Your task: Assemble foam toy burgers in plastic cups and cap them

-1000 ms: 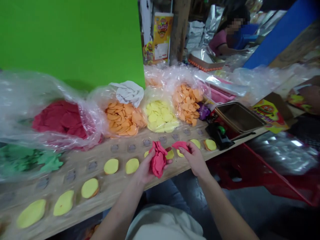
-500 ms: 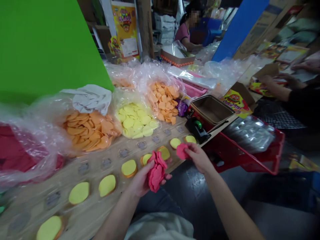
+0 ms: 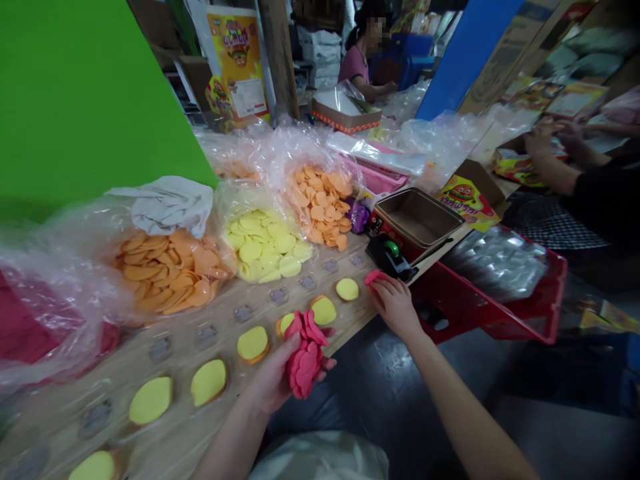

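My left hand [image 3: 274, 377] grips a stack of pink foam discs [image 3: 304, 353] just off the near edge of a long wooden board [image 3: 165, 427]. My right hand [image 3: 396, 305] presses one pink disc [image 3: 374, 277] down at the board's right end. Along the board lie several yellow discs [image 3: 253, 343] in shallow round seats, with small grey squares [image 3: 243, 312] in a row behind them.
Clear bags of orange discs [image 3: 165, 270], yellow discs [image 3: 265, 248], more orange discs [image 3: 323, 200] and red pieces [image 3: 20, 330] line the back. A brown metal tray [image 3: 417, 220] and a red crate [image 3: 500, 293] stand right. Other people's hands [image 3: 550, 137] work at the far right.
My right hand carried a single pink disc rightwards and set it down at the board's right end. The left hand kept hold of its stack. The camera swung right.
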Demonstrator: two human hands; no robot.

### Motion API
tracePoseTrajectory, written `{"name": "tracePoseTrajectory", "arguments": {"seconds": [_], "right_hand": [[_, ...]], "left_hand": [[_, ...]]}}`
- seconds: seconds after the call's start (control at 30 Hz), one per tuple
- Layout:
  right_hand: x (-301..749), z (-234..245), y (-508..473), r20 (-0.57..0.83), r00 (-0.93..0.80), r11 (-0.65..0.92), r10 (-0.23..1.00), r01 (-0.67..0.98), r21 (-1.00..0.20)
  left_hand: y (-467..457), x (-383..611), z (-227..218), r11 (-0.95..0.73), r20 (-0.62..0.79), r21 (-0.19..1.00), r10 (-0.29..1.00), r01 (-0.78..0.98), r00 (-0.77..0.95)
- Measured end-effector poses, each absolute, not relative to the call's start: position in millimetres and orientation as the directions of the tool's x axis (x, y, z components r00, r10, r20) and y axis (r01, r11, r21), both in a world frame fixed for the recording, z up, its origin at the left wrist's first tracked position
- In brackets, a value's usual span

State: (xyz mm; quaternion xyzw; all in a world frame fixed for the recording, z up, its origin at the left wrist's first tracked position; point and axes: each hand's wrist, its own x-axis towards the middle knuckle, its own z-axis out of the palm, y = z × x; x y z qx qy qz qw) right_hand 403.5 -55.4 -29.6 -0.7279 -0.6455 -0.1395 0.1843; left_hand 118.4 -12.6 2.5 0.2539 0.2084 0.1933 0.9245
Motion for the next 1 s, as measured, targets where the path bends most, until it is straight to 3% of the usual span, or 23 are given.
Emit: {"name": "tracePoseTrajectory", "arguments": {"seconds": [0.17,0.27,0.37,0.43,0.5,0.57,0.67,0.87,0.93,1.0], "right_hand": [[406.1,-35.9,-70.6,0.357,0.106,-0.104,0.928,0.994,-0.024],[395.3,-28.9,-78.8,0.416,0.158,-0.12,0.896,0.986,-0.116],[359.8,-9.8,-83.9,0.493,0.361,-0.082,0.792,0.862,-0.5],[325.8,3.8,-82.0,0.306,0.426,0.0,0.851,0.584,-0.812],[293.4,13.4,-75.1,0.085,0.278,0.002,0.957,0.287,-0.958],[270.5,17.3,-65.7,0.019,0.187,-0.011,0.982,0.16,-0.987],[257.8,15.0,-53.3,0.015,0.241,-0.015,0.97,0.122,-0.992],[261.9,6.7,-43.6,-0.085,0.312,-0.05,0.946,-0.118,-0.992],[264.2,7.7,-43.4,-0.063,0.324,-0.032,0.944,-0.1,-0.994],[266.4,10.8,-44.7,0.035,0.314,-0.001,0.949,0.116,-0.993]], "left_hand": [[-13.8,117.4,7.0,0.79,-0.298,0.558,0.478,-0.255,0.827],[-15.2,116.6,9.7,0.783,-0.347,0.574,0.5,-0.242,0.794],[-15.8,119.9,12.6,0.753,-0.431,0.627,0.55,-0.201,0.716],[-15.5,125.5,14.8,0.716,-0.442,0.672,0.592,-0.189,0.673],[-15.0,131.4,16.9,0.666,-0.417,0.718,0.644,-0.201,0.641],[-14.4,134.0,18.7,0.62,-0.395,0.753,0.693,-0.22,0.603],[-13.5,129.1,20.2,0.585,-0.377,0.781,0.722,-0.221,0.58],[-11.9,113.0,16.7,0.6,-0.342,0.757,0.702,-0.26,0.624],[-11.5,110.7,15.2,0.612,-0.329,0.735,0.698,-0.291,0.636],[-10.6,109.1,14.5,0.624,-0.315,0.714,0.691,-0.317,0.65]]}}
